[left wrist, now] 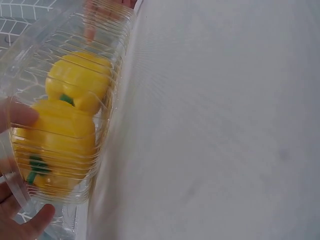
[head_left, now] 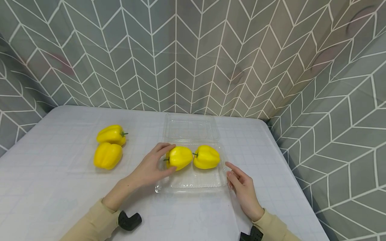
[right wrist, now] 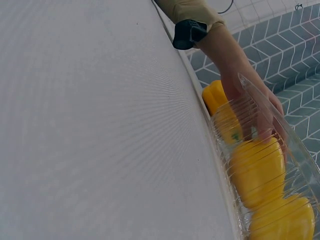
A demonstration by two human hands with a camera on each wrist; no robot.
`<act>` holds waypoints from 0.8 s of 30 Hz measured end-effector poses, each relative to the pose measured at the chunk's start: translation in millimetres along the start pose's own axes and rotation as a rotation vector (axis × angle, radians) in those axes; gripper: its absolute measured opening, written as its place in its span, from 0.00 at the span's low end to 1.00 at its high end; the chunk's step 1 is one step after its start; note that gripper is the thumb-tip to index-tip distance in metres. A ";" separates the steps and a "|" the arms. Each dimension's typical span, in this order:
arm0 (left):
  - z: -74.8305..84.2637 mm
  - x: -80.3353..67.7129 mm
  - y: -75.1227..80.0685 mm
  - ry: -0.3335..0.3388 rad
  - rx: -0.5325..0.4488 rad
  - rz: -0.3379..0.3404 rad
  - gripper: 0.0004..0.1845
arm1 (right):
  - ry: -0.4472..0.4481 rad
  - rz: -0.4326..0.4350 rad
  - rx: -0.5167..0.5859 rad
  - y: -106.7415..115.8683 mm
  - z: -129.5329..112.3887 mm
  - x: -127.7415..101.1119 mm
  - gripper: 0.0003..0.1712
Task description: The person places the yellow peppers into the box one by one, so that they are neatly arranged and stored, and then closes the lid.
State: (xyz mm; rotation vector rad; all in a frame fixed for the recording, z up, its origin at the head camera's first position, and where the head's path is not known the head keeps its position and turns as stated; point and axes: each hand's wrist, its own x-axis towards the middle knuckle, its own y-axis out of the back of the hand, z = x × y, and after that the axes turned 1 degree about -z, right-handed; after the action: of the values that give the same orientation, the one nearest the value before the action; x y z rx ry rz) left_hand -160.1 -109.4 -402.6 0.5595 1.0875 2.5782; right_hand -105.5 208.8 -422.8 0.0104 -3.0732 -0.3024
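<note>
A clear plastic clamshell container lies unfolded on the table, holding two yellow bell peppers side by side. My left hand grips the left yellow bell pepper, fingers at its far side and thumb at its near side; its green stem points toward the palm. The right yellow bell pepper sits beside it, stem facing left. At the container's right rim, my right hand holds the edge between thumb and fingers. Through the ribbed wall, the left wrist view shows both peppers and left fingers on the nearer one.
Two more yellow bell peppers, one farther back and one nearer, lie close together at the left of the white-covered table. The container's lid lies folded back toward the patterned curtain behind the table.
</note>
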 end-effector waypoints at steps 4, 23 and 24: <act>0.0 -0.5 0.0 0.010 0.004 0.005 0.37 | -0.011 -0.001 0.007 -0.3 -0.1 -0.2 0.23; -1.2 -0.4 -0.2 0.037 -0.048 0.012 0.36 | -0.017 -0.002 -0.005 0.4 1.6 0.2 0.23; -1.3 -0.4 -0.2 0.038 -0.049 0.012 0.36 | -0.016 -0.002 -0.005 0.4 1.6 0.2 0.23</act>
State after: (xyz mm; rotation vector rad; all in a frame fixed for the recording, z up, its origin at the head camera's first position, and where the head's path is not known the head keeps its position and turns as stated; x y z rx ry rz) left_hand -160.3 -110.2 -403.6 0.5088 1.0328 2.6281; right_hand -105.8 209.5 -424.2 0.0103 -3.0890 -0.3116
